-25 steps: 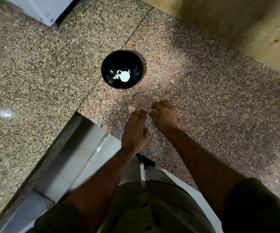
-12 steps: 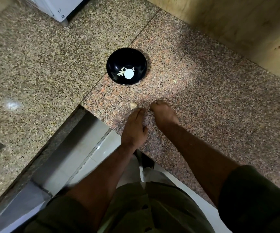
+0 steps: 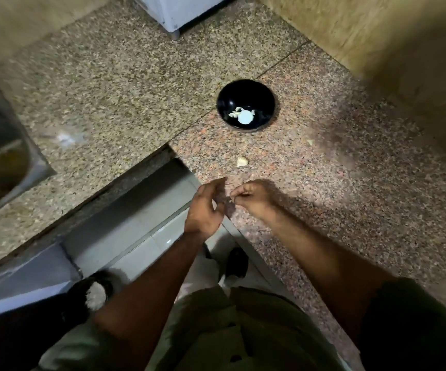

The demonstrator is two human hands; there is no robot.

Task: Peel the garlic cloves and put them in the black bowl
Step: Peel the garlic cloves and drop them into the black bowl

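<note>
The black bowl point(image 3: 246, 88) stands on the granite counter point(image 3: 350, 210) and holds a few peeled garlic cloves point(image 3: 235, 113) beside a bright reflection. One unpeeled garlic clove point(image 3: 242, 161) lies on the counter between the bowl and my hands. My left hand point(image 3: 206, 207) and my right hand point(image 3: 255, 199) hover close together over the counter's front edge. My right hand's fingers are curled with the tips pinched, seemingly on a small garlic clove that is hidden by blur. My left hand's fingers point up, loosely bent; what they hold is unclear.
A steel sink point(image 3: 2, 162) is set into the counter at the left. A white appliance point(image 3: 184, 12) stands at the back, and a wall point(image 3: 377, 36) closes the right. A scrap of skin point(image 3: 310, 142) lies right of the clove. Tiled floor point(image 3: 125, 236) shows below the edge.
Both hands have lifted off the counter and drawn back toward me. The camera has swung, so the bowl and the sink sit differently in view.
</note>
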